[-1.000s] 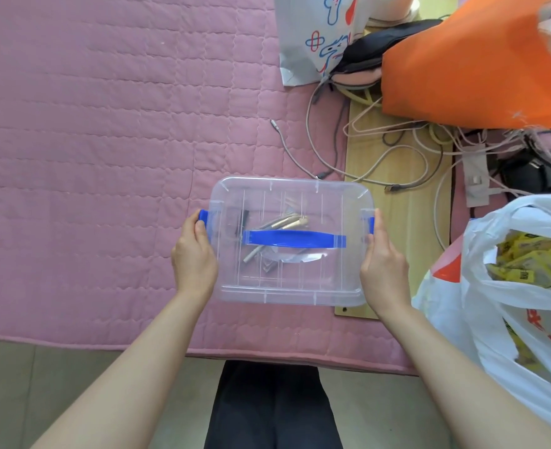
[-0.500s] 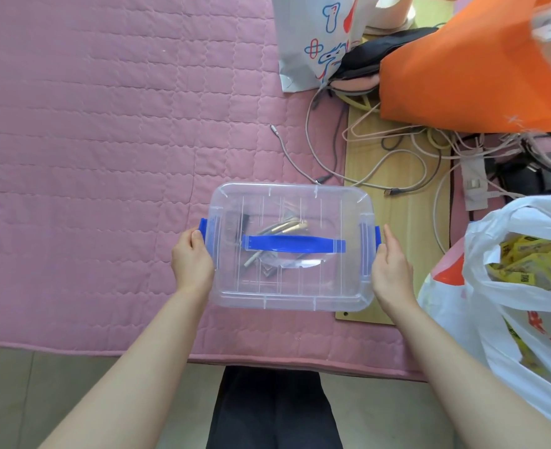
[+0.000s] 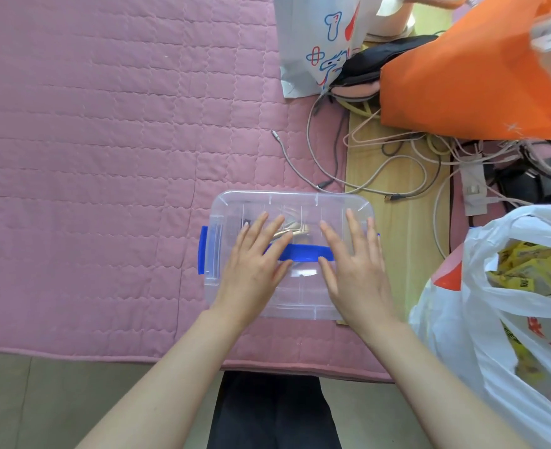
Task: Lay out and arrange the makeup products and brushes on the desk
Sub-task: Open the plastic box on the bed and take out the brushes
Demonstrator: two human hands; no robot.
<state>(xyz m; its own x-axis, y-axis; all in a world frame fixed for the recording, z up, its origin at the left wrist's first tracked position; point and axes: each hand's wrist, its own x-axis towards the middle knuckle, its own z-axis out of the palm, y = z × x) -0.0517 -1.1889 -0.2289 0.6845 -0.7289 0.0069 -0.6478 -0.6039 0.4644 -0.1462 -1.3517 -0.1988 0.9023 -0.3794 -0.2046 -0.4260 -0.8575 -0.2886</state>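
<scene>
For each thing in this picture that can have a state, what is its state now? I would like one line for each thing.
clear plastic box: lid on, resting on the pink quilt.
blue side latch: appears folded down against the box.
blue handle: lying flat on the lid.
left hand: open, flat on the lid.
right hand: open, flat on the lid.
white plastic bag: open, yellow packets inside.

Pink quilted cover (image 3: 105, 140) spreads before me to the left. Far right: my orange bag (image 3: 468, 82), beside a white printed bag (image 3: 313, 43). Tangled cables (image 3: 381, 163) cross a wooden board (image 3: 407, 241). Near right: white plastic bag (image 3: 481, 319) holding yellow packets (image 3: 526, 267).
</scene>
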